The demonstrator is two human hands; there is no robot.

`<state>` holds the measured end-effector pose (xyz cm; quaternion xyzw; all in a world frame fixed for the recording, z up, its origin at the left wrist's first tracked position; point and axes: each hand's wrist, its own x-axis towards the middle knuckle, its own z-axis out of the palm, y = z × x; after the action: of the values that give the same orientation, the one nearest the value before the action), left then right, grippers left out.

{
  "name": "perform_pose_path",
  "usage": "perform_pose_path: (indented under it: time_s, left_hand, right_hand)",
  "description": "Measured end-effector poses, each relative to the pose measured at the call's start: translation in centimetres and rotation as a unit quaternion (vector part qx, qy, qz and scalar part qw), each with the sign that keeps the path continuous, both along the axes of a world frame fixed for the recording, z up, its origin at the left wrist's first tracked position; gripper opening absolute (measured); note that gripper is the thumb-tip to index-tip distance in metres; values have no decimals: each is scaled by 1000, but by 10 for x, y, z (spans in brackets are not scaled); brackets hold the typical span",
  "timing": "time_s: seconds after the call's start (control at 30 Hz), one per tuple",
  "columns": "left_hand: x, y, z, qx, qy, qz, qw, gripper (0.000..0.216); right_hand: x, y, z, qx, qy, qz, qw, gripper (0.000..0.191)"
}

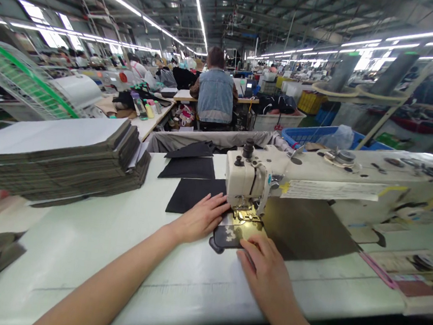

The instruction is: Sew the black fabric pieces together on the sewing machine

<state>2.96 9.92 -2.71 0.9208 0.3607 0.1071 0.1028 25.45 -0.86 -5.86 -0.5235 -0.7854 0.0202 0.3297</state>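
Observation:
A cream sewing machine stands on the pale worktable, its needle head lit over a bright needle plate. My left hand lies flat with fingers stretched out on a black fabric piece, just left of the presser foot. My right hand rests palm down, fingers extended, on a small dark piece in front of the needle.
A tall stack of dark cut pieces topped with white sheets sits at the left. More black pieces lie behind. A person in a denim vest sits ahead, back turned. A blue bin is behind the machine.

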Motion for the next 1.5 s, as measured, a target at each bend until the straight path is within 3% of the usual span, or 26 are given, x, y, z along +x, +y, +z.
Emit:
perform_pose_path:
  time_s: [0.13,0.3,0.43,0.6,0.67,0.8,0.83,0.9,0.97,1.03,1.13,1.23,1.33,1.43,1.5]
  left_hand:
    - [-4,-10,-7,6,41,89,995,55]
    - [-23,-37,-5,10,41,84,996,49]
    - [-22,-46,4,-2,23,102,994,55]
    - [-20,-32,20,10,-72,203,977,20]
    - [-30,-22,26,42,-142,270,951,34]
    - [-58,-14,20,133,-370,424,816,49]
    - [-63,-17,14,142,-366,429,814,58]
    - [-67,-27,4,128,-256,364,886,66]
    - [-64,-43,-2,94,-124,228,961,66]
    - [-57,-58,-1,66,-30,129,989,66]
    - [-45,-76,7,63,38,115,991,64]
    - [-39,-90,6,82,47,117,989,62]
    - [-37,-98,2,96,51,117,987,60]
    - [-28,-97,4,94,62,130,985,49]
    - [-17,-90,8,78,52,89,992,44]
  right_hand:
    - [3,-6,-6,27,24,-14,999,23]
    - [7,-6,-11,39,37,-10,998,25]
    - [7,-6,-13,35,39,-3,999,25]
    - [6,-7,-10,36,41,-3,999,23]
    - [5,-7,-9,38,42,-4,998,24]
    - [4,-6,-8,34,40,-6,999,24]
    - [5,-6,-9,31,39,-6,999,24]
    - [7,-4,-8,24,40,-6,999,25]
    - [7,-2,-3,9,46,-13,999,29]
    - [2,-2,7,1,59,-19,998,31]
    - [-17,-9,26,30,82,1,996,25]
    - [-40,-20,34,41,72,77,994,25]
    - [-46,-26,23,17,42,74,996,34]
    - [-33,-24,5,2,25,41,999,28]
    - [-21,-21,-2,-7,17,58,998,27]
